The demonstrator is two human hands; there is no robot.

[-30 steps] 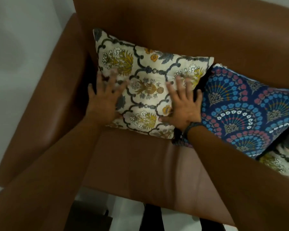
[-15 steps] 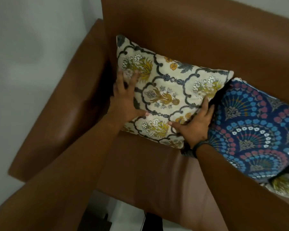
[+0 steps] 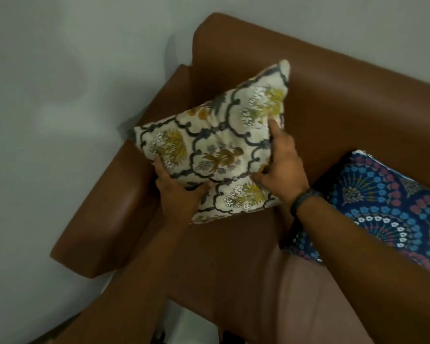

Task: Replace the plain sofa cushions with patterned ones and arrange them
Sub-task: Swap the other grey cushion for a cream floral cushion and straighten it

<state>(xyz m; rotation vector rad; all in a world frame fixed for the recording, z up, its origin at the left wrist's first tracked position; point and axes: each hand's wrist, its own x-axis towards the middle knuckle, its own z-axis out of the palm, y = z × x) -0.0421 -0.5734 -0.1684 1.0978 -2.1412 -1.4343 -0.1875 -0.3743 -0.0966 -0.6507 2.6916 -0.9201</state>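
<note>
A cream cushion with dark lattice lines and yellow flowers is lifted off the brown leather sofa and turned on a corner, one tip pointing up at the backrest. My left hand grips its lower left edge from below. My right hand clamps its right edge, thumb on the front face. A dark blue cushion with a blue and red fan pattern lies on the seat to the right, apart from the cream one.
The sofa's left armrest stands close to a grey wall. Bare seat leather shows below the cream cushion. A dark band sits on my right wrist.
The cream cushion was lying flat against the backrest under my palms. Both hands have since gripped its edges, lifted it and rotated it onto a corner, away from the blue cushion.
</note>
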